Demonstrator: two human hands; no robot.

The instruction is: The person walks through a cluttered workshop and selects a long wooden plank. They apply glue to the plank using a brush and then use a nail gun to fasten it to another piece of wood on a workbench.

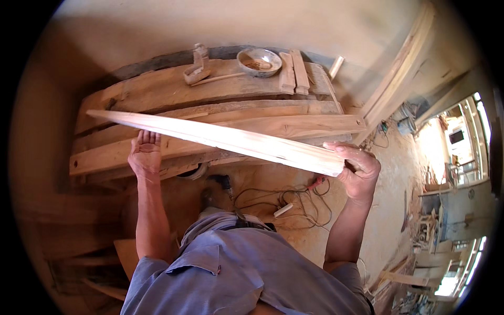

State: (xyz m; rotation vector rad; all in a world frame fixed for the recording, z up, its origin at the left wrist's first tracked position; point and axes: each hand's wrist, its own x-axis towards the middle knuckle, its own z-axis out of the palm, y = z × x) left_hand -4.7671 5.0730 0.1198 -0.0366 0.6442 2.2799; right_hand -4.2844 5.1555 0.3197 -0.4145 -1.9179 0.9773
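I hold a long pale wooden plank (220, 137) level above a workbench (157, 89). My right hand (358, 167) grips the plank's right end, fingers wrapped around it. My left hand (145, 153) is under the plank toward its left part, palm up with fingers spread, supporting it from below. The plank's left tip reaches past the bench's left side.
On the bench lie thick boards (294, 126), a metal bowl (259, 62), two short wood blocks (293, 72) and a wooden tool (196, 67). Cables and a power strip (283, 209) lie on the sawdust floor. Timber leans on the wall at right (399, 68).
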